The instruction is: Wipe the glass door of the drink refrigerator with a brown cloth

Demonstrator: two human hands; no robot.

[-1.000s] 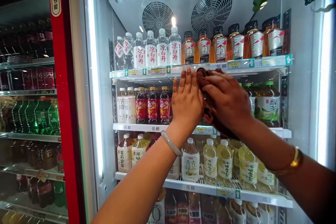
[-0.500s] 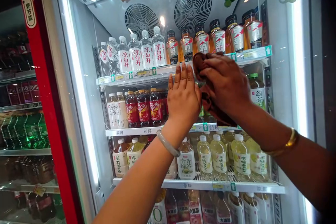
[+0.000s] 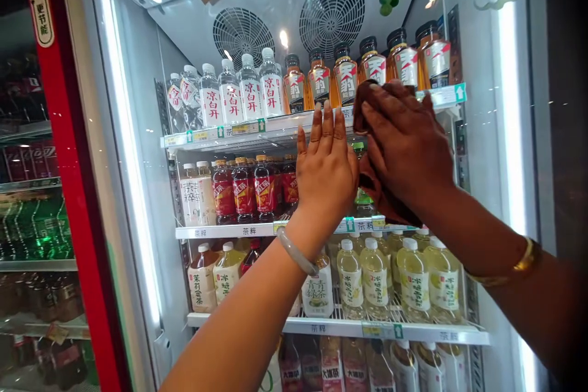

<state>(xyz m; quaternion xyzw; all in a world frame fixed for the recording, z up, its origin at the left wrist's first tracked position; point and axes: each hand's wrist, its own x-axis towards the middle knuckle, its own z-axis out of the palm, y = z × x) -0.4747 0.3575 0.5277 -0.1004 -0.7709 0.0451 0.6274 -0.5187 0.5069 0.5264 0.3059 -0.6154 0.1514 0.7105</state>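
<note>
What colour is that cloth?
The cloth at the right hand is reddish brown, best seen in the head view.

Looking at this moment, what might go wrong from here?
Three possible risks:
1. The left hand is held flat with its fingers raised; if it is touching what appears to be a glass door, it may leave prints.
2. The brown cloth hangs loose below the right hand, so it might bunch or slip.
3. The gold bracelet on the right wrist could knock the door if that arm tilts forward.
</note>
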